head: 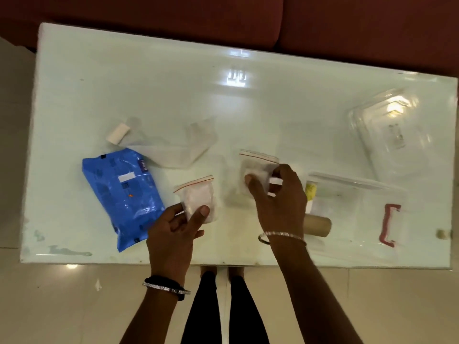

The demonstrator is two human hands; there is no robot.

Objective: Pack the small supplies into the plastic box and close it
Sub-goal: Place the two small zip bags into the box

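- the clear plastic box [357, 214] sits at the right of the white worktop [173, 90], hard to trace; its red latch [388, 224] shows best.
- its contents are blurred: something yellow [311, 191] and a cardboard tube [319, 225], both partly behind the right hand [280, 207].
- the clear lid [392, 132] lies apart, far right.
- two small zip bags: the left hand [173, 232] has its grip closed on one zip bag [198, 197], thumb over its lower edge; the right hand's fingers pinch the other zip bag [258, 170].
- one blue packet [124, 194] lies left.
- one crumpled clear bag [178, 147] and one white roll [118, 132] lie behind it, faint.
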